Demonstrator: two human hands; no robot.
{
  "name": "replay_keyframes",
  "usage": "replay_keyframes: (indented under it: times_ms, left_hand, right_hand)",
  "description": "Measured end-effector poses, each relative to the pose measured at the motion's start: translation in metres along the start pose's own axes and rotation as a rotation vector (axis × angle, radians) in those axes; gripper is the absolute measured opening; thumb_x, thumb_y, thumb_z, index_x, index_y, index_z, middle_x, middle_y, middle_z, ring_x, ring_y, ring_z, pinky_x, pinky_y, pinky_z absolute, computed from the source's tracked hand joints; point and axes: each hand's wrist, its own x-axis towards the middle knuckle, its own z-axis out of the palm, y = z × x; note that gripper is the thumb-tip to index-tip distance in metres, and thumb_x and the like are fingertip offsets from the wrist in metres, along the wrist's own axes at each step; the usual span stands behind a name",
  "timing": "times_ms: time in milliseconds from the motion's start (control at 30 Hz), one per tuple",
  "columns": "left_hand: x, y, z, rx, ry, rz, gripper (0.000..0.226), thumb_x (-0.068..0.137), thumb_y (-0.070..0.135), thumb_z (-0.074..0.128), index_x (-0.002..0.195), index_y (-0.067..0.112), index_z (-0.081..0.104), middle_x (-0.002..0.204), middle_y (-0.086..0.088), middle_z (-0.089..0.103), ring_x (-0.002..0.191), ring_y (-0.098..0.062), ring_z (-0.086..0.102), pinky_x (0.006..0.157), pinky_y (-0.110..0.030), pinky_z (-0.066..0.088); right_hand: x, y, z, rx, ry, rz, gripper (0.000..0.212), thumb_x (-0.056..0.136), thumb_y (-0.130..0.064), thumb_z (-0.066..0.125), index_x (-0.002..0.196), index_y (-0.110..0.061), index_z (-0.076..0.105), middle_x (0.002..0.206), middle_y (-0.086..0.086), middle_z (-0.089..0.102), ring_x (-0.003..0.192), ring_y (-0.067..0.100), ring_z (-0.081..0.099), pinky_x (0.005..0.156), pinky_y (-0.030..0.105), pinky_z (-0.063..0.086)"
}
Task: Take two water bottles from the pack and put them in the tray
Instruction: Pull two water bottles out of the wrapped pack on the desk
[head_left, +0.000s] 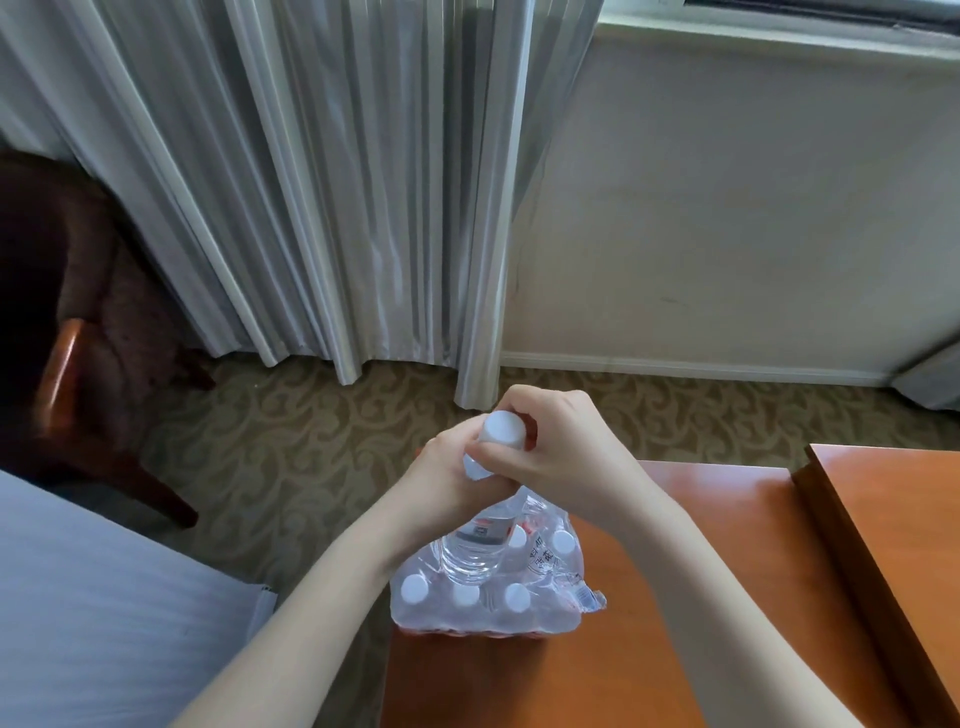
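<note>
A shrink-wrapped pack of water bottles (483, 608) stands on the near left corner of an orange wooden table (675, 597), several white caps showing through the plastic. One clear bottle (475, 551) with a white cap is raised partly out of the pack's torn top. My left hand (441, 473) and my right hand (561, 447) are both closed around its neck, just under the cap. No tray is visible in this view.
A raised wooden edge (872, 545) runs along the table's right side. A bed with white linen (104, 597) lies at lower left and a dark wooden chair (78, 364) stands at left. Grey curtains (311, 182) hang over patterned carpet (291, 441).
</note>
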Motion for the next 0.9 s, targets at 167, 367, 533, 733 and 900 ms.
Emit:
replay_keyframes:
  times_ms: [167, 367, 533, 733, 900]
  left_hand:
    - [-0.002, -0.005, -0.001, -0.049, 0.132, 0.028, 0.010, 0.059, 0.044, 0.060, 0.069, 0.047, 0.059, 0.070, 0.025, 0.062, 0.067, 0.001, 0.055, 0.063, -0.022, 0.047]
    - [-0.007, -0.012, -0.010, -0.124, 0.295, 0.048, 0.020, 0.072, 0.036, 0.066, 0.081, 0.018, 0.067, 0.078, 0.004, 0.069, 0.073, -0.009, 0.064, 0.069, -0.025, 0.051]
    - [-0.008, -0.017, -0.027, -0.217, 0.338, 0.047, 0.021, 0.075, 0.022, 0.063, 0.082, 0.003, 0.067, 0.077, -0.003, 0.068, 0.070, -0.006, 0.063, 0.064, -0.017, 0.052]
    - [-0.006, -0.020, -0.039, -0.256, 0.350, 0.059, 0.036, 0.069, 0.037, 0.064, 0.083, 0.003, 0.067, 0.078, -0.001, 0.067, 0.071, -0.008, 0.064, 0.063, -0.020, 0.053]
    - [-0.001, -0.024, -0.038, -0.241, 0.366, 0.040, 0.023, 0.076, 0.020, 0.062, 0.084, -0.001, 0.066, 0.082, -0.010, 0.068, 0.072, -0.007, 0.063, 0.063, -0.020, 0.053]
  right_hand:
    - [0.001, -0.003, 0.007, 0.136, -0.001, -0.016, 0.034, 0.069, -0.037, 0.072, 0.086, -0.019, 0.047, 0.054, -0.008, 0.044, 0.055, 0.008, 0.043, 0.053, 0.018, 0.031]
    - [-0.001, 0.051, 0.028, 0.297, 0.410, 0.004, 0.026, 0.083, -0.045, 0.058, 0.076, -0.020, 0.055, 0.055, -0.007, 0.049, 0.053, 0.009, 0.045, 0.055, 0.019, 0.036]
    - [-0.021, 0.135, 0.097, -0.241, -0.102, 0.095, 0.026, 0.087, -0.041, 0.057, 0.085, -0.015, 0.060, 0.077, -0.003, 0.064, 0.085, 0.020, 0.052, 0.073, 0.033, 0.040]
    - [-0.023, 0.162, 0.148, -0.717, -0.469, 0.057, 0.042, 0.072, -0.049, 0.066, 0.086, -0.010, 0.060, 0.086, 0.006, 0.070, 0.096, 0.026, 0.053, 0.086, 0.039, 0.037]
    - [-0.021, 0.164, 0.167, -0.771, -0.413, 0.103, 0.028, 0.071, -0.031, 0.070, 0.091, -0.014, 0.059, 0.093, 0.002, 0.066, 0.103, 0.027, 0.048, 0.091, 0.042, 0.035]
